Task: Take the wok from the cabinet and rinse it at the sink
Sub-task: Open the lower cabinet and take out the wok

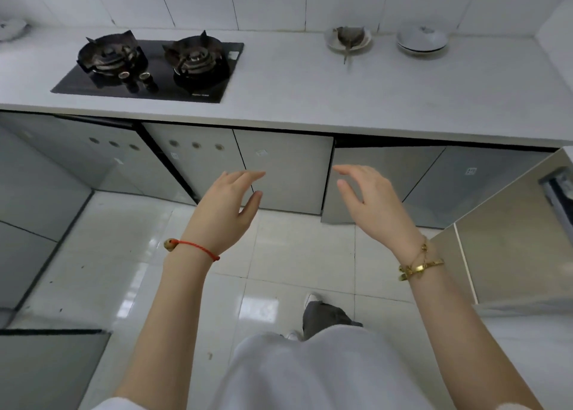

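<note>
Left hand (228,206): centre frame, fingers loose, holding nothing. Right hand (370,198): beside it, likewise relaxed and empty. Cabinet doors (285,167): mid-frame under the counter (310,93); one right of centre looks slightly ajar. Wok: not visible, presumably inside. Sink: out of frame. Hob (148,68): upper left. Step: hook that door's free edge, swing wide, then lift with both hands.

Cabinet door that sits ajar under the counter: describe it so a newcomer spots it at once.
Start at the long white countertop and look below its front edge, right of the black two-burner gas hob. The grey glossy cabinet door hangs just beyond the right hand. Unlike its flush neighbours, its left edge juts outward, and it has no round holes.
</note>
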A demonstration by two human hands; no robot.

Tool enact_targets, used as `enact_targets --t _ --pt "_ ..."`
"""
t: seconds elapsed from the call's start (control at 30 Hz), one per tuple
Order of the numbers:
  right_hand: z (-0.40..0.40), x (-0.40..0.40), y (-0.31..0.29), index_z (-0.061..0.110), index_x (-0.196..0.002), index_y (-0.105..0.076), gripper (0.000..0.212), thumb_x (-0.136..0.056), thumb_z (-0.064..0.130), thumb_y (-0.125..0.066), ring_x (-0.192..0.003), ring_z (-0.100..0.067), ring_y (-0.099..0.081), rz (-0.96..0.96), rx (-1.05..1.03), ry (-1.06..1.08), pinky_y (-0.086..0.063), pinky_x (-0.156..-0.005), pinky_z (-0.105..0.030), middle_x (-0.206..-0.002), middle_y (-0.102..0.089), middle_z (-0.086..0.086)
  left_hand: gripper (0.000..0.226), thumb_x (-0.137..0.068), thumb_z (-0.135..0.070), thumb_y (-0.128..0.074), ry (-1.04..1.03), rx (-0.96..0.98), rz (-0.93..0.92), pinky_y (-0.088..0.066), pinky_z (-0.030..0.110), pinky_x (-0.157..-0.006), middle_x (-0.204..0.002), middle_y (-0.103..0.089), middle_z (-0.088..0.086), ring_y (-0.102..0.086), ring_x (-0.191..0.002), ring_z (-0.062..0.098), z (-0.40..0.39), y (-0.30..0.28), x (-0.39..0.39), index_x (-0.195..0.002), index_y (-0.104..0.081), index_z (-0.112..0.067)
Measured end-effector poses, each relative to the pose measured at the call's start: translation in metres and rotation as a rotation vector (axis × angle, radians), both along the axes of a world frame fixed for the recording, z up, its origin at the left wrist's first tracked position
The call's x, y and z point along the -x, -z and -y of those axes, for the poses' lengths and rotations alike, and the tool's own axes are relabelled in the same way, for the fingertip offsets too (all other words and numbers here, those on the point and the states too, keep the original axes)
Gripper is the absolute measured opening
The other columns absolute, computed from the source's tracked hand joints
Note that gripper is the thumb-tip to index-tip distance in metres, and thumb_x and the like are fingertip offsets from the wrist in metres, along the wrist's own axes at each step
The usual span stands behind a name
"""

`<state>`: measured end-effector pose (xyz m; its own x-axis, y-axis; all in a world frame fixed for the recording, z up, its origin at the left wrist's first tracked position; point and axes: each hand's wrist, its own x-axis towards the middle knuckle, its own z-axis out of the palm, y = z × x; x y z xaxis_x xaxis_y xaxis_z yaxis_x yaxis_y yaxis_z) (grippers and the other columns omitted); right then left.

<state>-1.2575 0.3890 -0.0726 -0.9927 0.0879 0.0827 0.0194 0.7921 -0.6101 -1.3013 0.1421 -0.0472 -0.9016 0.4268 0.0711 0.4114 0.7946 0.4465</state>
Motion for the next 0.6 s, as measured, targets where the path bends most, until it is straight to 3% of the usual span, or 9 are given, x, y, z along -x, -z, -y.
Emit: enact_targets --t 0.27,0.6 --pt "-0.03 0.047 0.009 0.013 -0.134 -0.054 0.036 -0.102 0.025 -0.042 -0.13 -0.015 -0.045 0.013 0.026 0.102 -0.025 -0.101 -0.016 -0.133 -0.057 0.0 0.037 -0.098 -0.022 -0.049 0.104 -0.014 0.02 -0.037 0.038 -0.111 -0.13 -0.06 0.001 -0.051 -0.125 0.021 -0.04 0.004 0.074 -0.134 -0.053 -0.016" --pt "-0.064 0.084 0.014 0.014 -0.137 -0.052 0.039 -0.102 0.028 -0.04 -0.132 -0.013 -0.043 0.034 0.015 0.151 -0.027 -0.105 -0.019 -0.137 -0.055 0.001 0.036 -0.098 -0.02 -0.05 0.164 -0.045 0.019 -0.038 0.042 -0.11 -0.129 -0.061 0.004 -0.054 -0.12 0.023 -0.083 0.009 0.129 -0.134 -0.054 -0.014"
